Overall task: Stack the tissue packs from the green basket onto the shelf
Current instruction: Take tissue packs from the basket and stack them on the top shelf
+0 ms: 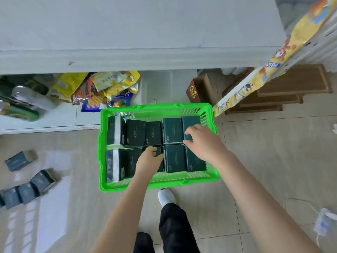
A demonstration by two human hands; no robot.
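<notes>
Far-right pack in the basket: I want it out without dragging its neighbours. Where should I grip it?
From above, probably: the pack stands wedged against its neighbour, so only its top and the side by the basket wall look free. Thumb at the near end, fingers down the wall side; the right hand is on it.

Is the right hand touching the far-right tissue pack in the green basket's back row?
Touching. The head view shows the right hand with its fingers curled over the near end of that tissue pack, with no gap.
</notes>
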